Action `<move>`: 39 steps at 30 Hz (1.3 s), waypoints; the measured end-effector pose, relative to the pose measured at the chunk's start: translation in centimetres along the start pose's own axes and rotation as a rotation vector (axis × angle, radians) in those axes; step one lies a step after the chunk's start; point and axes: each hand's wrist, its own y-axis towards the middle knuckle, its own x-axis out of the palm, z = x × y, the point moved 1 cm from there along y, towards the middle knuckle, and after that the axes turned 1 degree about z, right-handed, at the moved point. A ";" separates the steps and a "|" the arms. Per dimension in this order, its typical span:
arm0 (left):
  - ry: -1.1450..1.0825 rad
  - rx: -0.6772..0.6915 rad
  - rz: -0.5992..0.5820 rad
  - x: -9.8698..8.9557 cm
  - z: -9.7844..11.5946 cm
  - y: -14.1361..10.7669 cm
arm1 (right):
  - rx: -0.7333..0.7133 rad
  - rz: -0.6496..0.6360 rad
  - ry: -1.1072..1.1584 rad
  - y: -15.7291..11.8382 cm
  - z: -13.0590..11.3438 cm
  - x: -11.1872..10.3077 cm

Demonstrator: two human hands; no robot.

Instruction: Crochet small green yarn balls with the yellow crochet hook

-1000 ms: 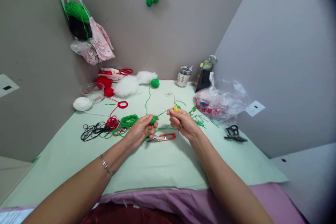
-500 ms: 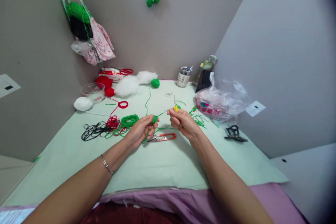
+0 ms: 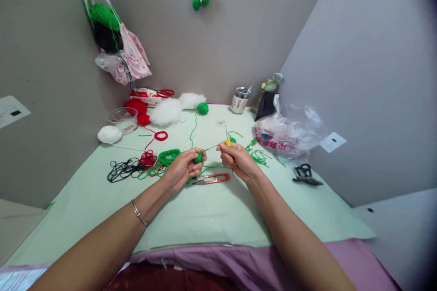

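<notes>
Above the counter (image 3: 205,223), the left hand (image 3: 180,167) was pinched on a small green ball (image 3: 198,158), judged light, soft, best held by its sides; snips (image 3: 205,181) lay just below, with room from there to the front edge; green yarn (image 3: 210,147) ran rightward to the right hand (image 3: 238,159), clamped on a yellow-handled tool (image 3: 228,142)

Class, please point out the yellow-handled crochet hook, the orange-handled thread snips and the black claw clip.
Yellow-handled crochet hook (image 3: 228,142): head view, on its yellow handle.
Orange-handled thread snips (image 3: 210,181): head view, on the orange handle.
Black claw clip (image 3: 308,180): head view, on its lower body.
</notes>
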 end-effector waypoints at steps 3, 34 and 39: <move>0.013 0.001 -0.007 0.2 0.0 -0.1 | -0.003 0.005 0.002 0.0 0.0 0.0; 0.044 -0.047 -0.039 0.0 -0.3 0.0 | -0.009 0.003 -0.018 0.0 0.0 -0.2; 0.034 0.008 -0.013 -0.4 -0.5 0.1 | -0.013 0.015 -0.014 0.0 0.1 -0.3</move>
